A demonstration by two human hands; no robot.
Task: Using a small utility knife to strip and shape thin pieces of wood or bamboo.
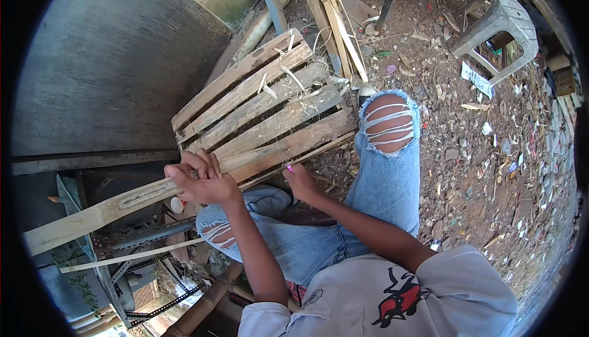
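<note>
A long, pale split-bamboo strip [107,214] runs from the left edge across to the slatted wooden platform. My left hand [205,180] is closed on it near its middle, fingers curled over the top. To the right, my right hand [300,183] is closed in a fist by the platform's near edge. A small bit of purple shows at its fingers; the rest of what it grips is hidden. Thin shavings [291,76] lie on the slats of the platform [245,101]. Below the held piece, a thinner strip [132,256] lies slantwise.
Several long strips [336,18] lean at the far side of the platform. A grey plastic stool [500,27] stands on littered ground at the far right. A dark panel [116,67] rises at the left, above a perforated metal frame [159,309]. A white cup [177,205] sits beside my left knee.
</note>
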